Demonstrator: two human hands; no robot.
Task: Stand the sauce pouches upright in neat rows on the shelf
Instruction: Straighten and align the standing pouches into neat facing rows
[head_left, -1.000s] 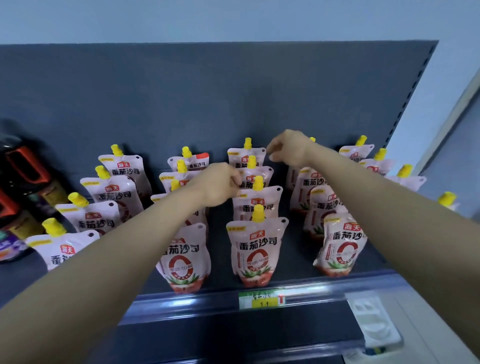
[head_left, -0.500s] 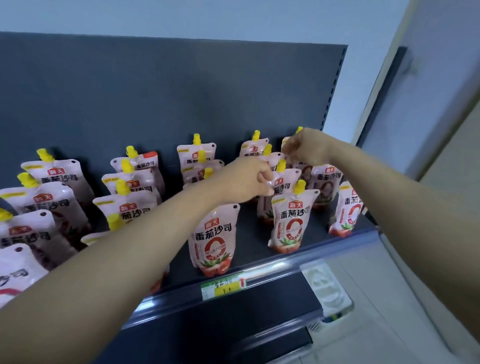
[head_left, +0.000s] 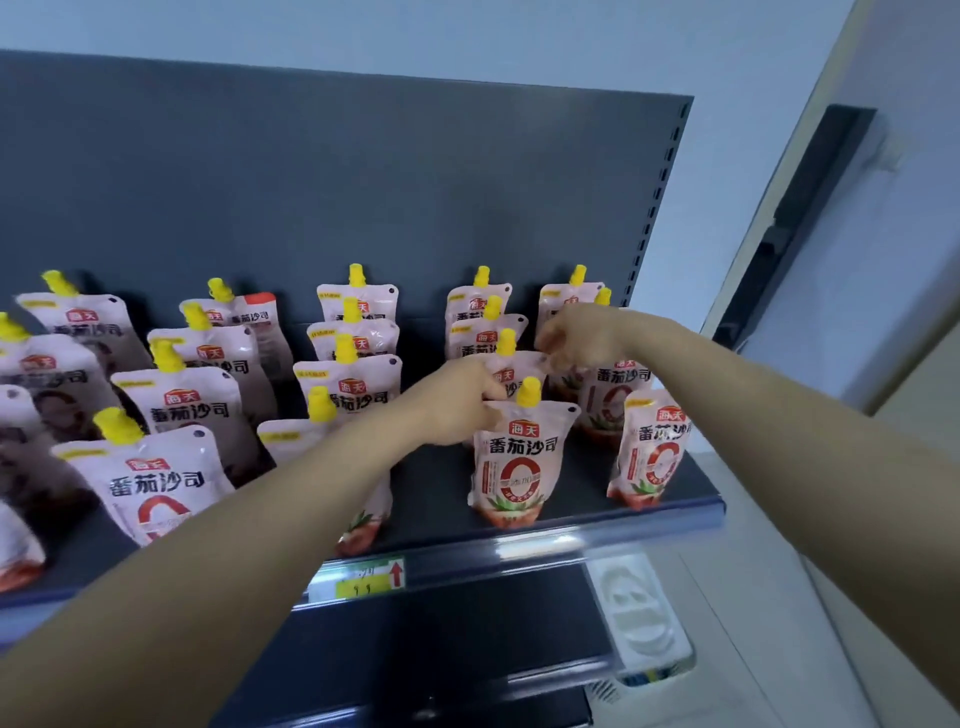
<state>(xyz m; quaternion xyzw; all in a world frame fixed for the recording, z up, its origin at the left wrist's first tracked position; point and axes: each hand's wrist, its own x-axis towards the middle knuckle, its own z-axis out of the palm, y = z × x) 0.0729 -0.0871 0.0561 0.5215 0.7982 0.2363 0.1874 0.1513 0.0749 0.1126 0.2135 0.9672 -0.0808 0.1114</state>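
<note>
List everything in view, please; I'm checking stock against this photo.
pouches: about twenty, white with yellow caps, upright in rows on the shelf
shelf: one, dark grey, centre
back panel: one, dark grey, behind the pouches
price tag: one, yellow-green, shelf's front edge
tray: one, white, below the shelf, right
left hand: one, pinches a front pouch's top
right hand: one, curled among rear pouches, grip hidden
</note>
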